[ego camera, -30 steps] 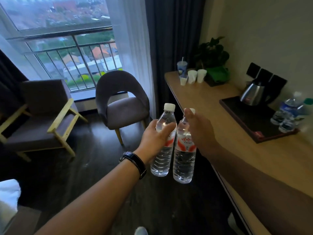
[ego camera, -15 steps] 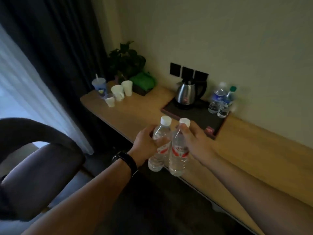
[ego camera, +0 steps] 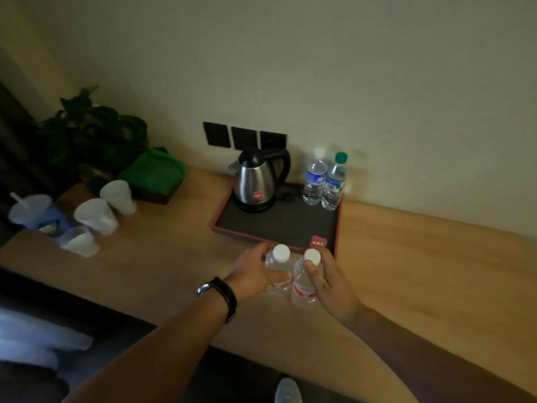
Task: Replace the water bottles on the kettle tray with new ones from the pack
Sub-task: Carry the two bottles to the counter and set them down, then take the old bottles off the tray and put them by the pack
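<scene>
A long wooden counter (ego camera: 406, 257) runs across the middle of the frame against a pale wall. At centre sits the black kettle tray (ego camera: 279, 222) with its red edge; a steel electric kettle (ego camera: 255, 181) stands at its far left corner, and two old water bottles, one white-capped (ego camera: 314, 178) and one green-capped (ego camera: 334, 184), stand touching at its far right corner. At upper left is a leafy potted plant (ego camera: 90, 126) with a green bundle (ego camera: 154, 173) beside it, then several plastic cups (ego camera: 96, 216) toward the left edge. Just below the tray's near edge, the left hand (ego camera: 252, 274) grips one new white-capped bottle (ego camera: 278, 271) and the right hand (ego camera: 331, 283) grips another (ego camera: 303, 283), upright, side by side over the counter. A dark wristwatch (ego camera: 223, 295) circles the left wrist.
</scene>
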